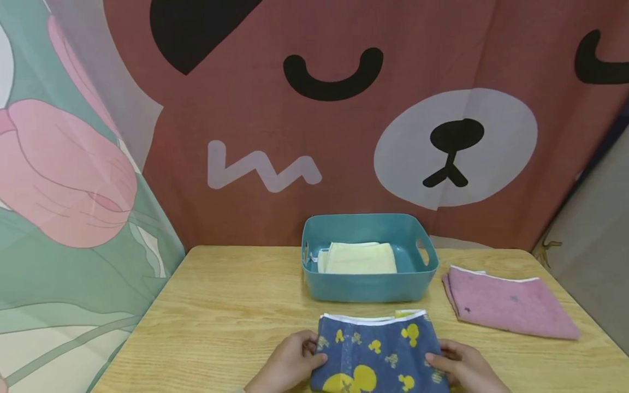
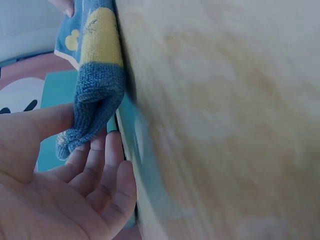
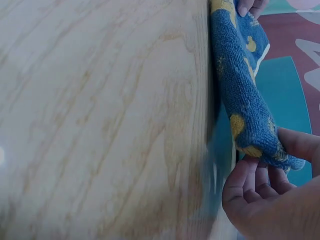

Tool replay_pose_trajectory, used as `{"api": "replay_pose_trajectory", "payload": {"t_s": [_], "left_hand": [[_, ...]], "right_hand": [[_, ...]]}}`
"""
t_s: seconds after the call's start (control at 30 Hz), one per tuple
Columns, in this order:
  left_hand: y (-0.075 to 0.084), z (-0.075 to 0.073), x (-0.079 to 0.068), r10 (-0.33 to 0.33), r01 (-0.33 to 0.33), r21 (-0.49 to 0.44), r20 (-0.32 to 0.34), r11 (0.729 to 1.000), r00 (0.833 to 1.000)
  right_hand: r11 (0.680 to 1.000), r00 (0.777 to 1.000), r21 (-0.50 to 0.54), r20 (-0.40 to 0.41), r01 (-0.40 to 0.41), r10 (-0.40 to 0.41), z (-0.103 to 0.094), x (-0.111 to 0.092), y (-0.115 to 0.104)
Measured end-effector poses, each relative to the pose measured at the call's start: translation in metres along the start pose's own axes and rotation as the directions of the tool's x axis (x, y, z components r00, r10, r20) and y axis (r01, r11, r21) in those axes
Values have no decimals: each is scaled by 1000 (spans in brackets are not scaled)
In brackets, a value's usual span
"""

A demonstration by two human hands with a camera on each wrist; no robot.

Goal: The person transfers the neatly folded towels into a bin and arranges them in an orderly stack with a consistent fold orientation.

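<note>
A folded blue towel with yellow mouse-head prints and a white edge (image 1: 375, 349) lies at the front of the table, held from both sides. My left hand (image 1: 290, 360) pinches its left side, thumb on top and fingers beneath. On the opposite side my right hand (image 1: 467, 364) grips the towel the same way. In the left wrist view the towel (image 2: 100, 75) shows a thick fold between thumb and fingers. The right wrist view has the towel's rolled front fold (image 3: 245, 95) running to the right hand (image 3: 275, 185). The towel's near edge is cut off in the head view.
Behind the towel stands a teal basket (image 1: 368, 288) with side handle holes, holding a folded pale yellow towel (image 1: 361, 258). A folded pink towel (image 1: 511, 305) lies on the wooden table (image 1: 221, 316) at the right. A bear-print curtain (image 1: 344, 136) hangs behind the table.
</note>
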State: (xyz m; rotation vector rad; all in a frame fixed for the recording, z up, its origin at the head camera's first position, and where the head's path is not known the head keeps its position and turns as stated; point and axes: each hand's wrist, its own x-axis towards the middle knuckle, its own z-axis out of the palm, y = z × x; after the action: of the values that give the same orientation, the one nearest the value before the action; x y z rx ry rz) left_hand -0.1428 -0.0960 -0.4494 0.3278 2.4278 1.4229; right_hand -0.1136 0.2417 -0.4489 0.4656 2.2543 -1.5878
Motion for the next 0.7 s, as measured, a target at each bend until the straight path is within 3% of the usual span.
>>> {"api": "replay_pose_trajectory", "payload": {"t_s": [0.23, 0.43, 0.7], "left_hand": [[7, -4, 2, -9, 9, -17, 7, 1000, 1000], [10, -7, 1, 21, -20, -56, 11, 998, 1000], [15, -9, -2, 54, -53, -34, 28, 998, 998]], "right_hand": [[1000, 1000, -7, -6, -17, 17, -8, -1, -1], [1000, 1000, -4, 3, 2, -2, -14, -1, -2], [993, 999, -106, -13, 51, -53, -20, -8, -9]]}}
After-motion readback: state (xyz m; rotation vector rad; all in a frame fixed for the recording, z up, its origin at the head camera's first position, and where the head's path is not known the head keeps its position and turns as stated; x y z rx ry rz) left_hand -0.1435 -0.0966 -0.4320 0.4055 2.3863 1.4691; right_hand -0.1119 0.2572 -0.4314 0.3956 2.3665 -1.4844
